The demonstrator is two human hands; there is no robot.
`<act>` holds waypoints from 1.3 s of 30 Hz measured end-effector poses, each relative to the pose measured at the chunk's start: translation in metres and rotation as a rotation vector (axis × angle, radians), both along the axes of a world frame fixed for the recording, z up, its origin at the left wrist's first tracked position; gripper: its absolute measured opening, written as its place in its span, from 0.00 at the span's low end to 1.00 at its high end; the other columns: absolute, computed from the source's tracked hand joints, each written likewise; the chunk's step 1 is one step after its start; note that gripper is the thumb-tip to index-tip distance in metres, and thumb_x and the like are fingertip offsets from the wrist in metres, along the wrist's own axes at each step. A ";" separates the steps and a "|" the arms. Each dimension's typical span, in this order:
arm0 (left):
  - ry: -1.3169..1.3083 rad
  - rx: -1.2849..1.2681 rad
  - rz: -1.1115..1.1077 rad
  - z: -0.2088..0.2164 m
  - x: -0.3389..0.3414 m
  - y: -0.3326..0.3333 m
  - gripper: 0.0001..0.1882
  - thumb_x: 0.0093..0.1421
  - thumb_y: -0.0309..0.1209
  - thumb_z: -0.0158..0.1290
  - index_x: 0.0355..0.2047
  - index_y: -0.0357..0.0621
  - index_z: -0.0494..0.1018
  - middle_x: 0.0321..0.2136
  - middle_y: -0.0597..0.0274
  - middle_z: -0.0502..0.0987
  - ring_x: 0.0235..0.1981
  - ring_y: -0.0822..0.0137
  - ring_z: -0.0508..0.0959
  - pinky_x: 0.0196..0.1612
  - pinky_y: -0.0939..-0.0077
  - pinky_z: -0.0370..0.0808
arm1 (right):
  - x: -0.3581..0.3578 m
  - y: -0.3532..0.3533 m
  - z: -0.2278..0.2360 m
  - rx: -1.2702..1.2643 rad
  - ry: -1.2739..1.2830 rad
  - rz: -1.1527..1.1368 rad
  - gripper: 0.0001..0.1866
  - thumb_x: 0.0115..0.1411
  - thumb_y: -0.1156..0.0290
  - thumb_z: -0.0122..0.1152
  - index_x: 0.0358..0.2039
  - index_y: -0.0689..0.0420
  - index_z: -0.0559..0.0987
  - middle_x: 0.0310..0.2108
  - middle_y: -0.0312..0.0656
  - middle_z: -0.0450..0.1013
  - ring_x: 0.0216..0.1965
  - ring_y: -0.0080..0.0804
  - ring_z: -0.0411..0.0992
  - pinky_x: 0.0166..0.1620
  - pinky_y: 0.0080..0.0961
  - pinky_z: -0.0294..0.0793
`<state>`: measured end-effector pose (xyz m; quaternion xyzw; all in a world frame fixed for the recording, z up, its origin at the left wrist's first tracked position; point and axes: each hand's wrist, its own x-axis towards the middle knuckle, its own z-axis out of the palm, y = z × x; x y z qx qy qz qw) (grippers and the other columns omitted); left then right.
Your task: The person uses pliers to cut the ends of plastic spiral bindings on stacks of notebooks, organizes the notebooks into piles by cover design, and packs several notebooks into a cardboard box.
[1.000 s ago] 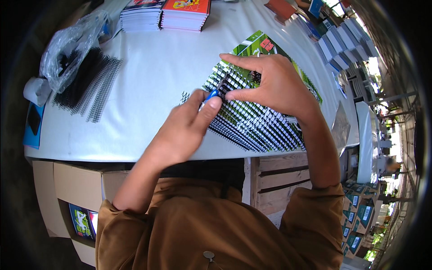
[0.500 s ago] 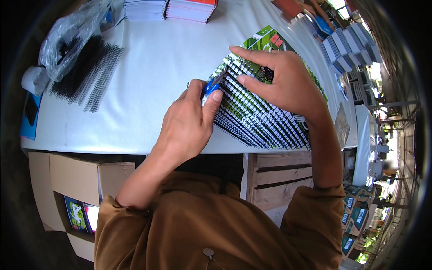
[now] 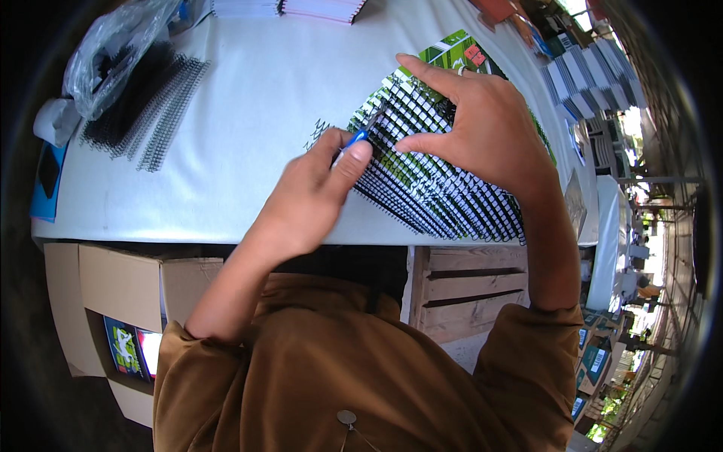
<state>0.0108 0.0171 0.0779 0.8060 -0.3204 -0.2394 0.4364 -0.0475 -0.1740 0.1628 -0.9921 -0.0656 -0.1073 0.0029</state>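
Note:
A stack of spiral-bound notebooks [image 3: 444, 184] with green covers lies fanned out on the table, its black wire bindings in slanting rows. My left hand [image 3: 297, 200] is closed around blue-handled pliers [image 3: 358, 138], whose dark jaws reach the bindings at the stack's left side. What the jaws grip, if anything, is too small to tell. My right hand [image 3: 489, 128] lies over the upper right of the stack, thumb and forefinger spread wide; its other fingers are partly hidden. Loose-looking wire ends [image 3: 318, 132] stick out left of the pliers.
Black binding coils [image 3: 154, 105] lie at the left beside a clear plastic bag [image 3: 113, 56]. A phone [image 3: 49, 172] rests on something blue at the table's left edge. Bound stacks [image 3: 320, 7] stand at the far edge, more booklets [image 3: 591, 79] at right. An open carton [image 3: 120, 282] stands below left.
The whole view has shifted slightly. My left hand has tilted the pliers, so less of the blue handle shows. Wire ends left of the pliers show more. My right hand stays on the stack.

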 end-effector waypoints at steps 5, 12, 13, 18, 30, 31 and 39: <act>1.569 -0.687 -0.273 -0.021 0.011 0.007 0.31 0.66 0.53 0.28 0.43 0.35 0.66 0.31 0.49 0.75 0.29 0.56 0.77 0.40 0.59 0.76 | 0.001 0.002 0.002 0.029 0.020 0.018 0.34 0.43 0.57 0.68 0.51 0.53 0.72 0.22 0.45 0.72 0.29 0.43 0.72 0.36 0.37 0.70; 0.503 -0.318 -0.081 -0.031 0.000 0.001 0.30 0.66 0.53 0.30 0.45 0.37 0.66 0.32 0.56 0.75 0.28 0.58 0.77 0.34 0.61 0.74 | 0.000 0.000 0.000 -0.019 -0.029 0.043 0.33 0.43 0.57 0.67 0.51 0.55 0.72 0.23 0.47 0.72 0.29 0.44 0.72 0.36 0.38 0.70; 0.825 -0.481 -0.153 -0.035 0.001 0.001 0.30 0.66 0.53 0.30 0.46 0.37 0.66 0.32 0.56 0.75 0.29 0.58 0.77 0.34 0.62 0.74 | -0.001 0.000 0.001 -0.020 -0.028 0.043 0.33 0.43 0.57 0.67 0.51 0.55 0.72 0.23 0.47 0.72 0.29 0.44 0.72 0.36 0.38 0.70; 1.552 -0.655 -0.209 -0.025 0.003 0.007 0.29 0.66 0.54 0.30 0.42 0.40 0.68 0.24 0.63 0.72 0.23 0.67 0.73 0.32 0.71 0.76 | 0.001 0.004 0.006 0.067 0.063 0.018 0.33 0.43 0.58 0.68 0.51 0.56 0.72 0.19 0.48 0.71 0.25 0.43 0.71 0.33 0.37 0.69; 1.543 -0.764 -0.389 -0.043 0.011 0.006 0.32 0.66 0.53 0.28 0.48 0.35 0.67 0.33 0.50 0.76 0.38 0.53 0.78 0.41 0.57 0.76 | 0.001 -0.002 0.000 0.059 -0.004 0.074 0.34 0.42 0.59 0.69 0.50 0.56 0.73 0.21 0.46 0.71 0.24 0.40 0.71 0.31 0.35 0.68; 1.567 -0.765 -0.406 -0.041 0.011 0.007 0.32 0.66 0.53 0.28 0.47 0.35 0.67 0.33 0.50 0.76 0.37 0.53 0.78 0.40 0.57 0.77 | 0.000 -0.002 0.001 0.059 -0.002 0.071 0.34 0.42 0.59 0.69 0.50 0.56 0.73 0.21 0.46 0.71 0.24 0.40 0.71 0.31 0.35 0.68; 1.421 -0.762 -0.354 -0.055 0.011 0.004 0.31 0.66 0.53 0.29 0.45 0.36 0.66 0.31 0.52 0.74 0.29 0.58 0.76 0.37 0.57 0.75 | 0.002 -0.002 -0.001 0.062 -0.020 0.075 0.33 0.41 0.59 0.70 0.50 0.55 0.73 0.20 0.46 0.71 0.24 0.40 0.71 0.31 0.35 0.68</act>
